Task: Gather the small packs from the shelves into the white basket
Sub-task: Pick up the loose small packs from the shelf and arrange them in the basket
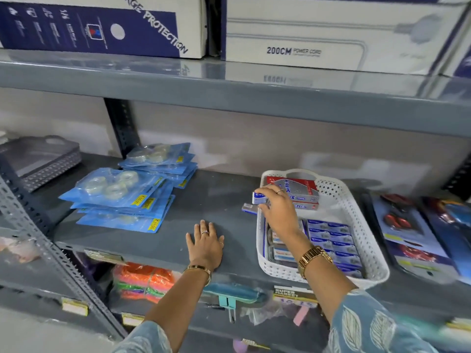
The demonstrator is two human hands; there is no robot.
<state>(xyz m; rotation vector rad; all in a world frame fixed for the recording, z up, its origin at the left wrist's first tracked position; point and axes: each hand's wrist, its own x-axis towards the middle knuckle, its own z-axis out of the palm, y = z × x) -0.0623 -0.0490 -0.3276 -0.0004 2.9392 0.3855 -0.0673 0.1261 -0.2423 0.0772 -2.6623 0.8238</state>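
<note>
A white perforated basket [356,225] stands on the grey middle shelf [216,200] at the right. Inside lie red-and-silver boxes [300,188] at the far end and rows of small blue packs [336,243] nearer me. My right hand [277,207] hovers over the basket's left rim, fingers closed on a small blue-and-white pack [258,197]. Another small pack [249,208] lies on the shelf just left of the basket. My left hand [205,242] rests flat on the shelf, fingers spread, holding nothing.
Stacks of blue tape packets [122,197] lie at the shelf's left, a grey basket [40,159] beyond them. Blister cards [407,225] sit right of the white basket. Large cartons [318,31] fill the shelf above. Bright orange goods [142,278] sit on the shelf below.
</note>
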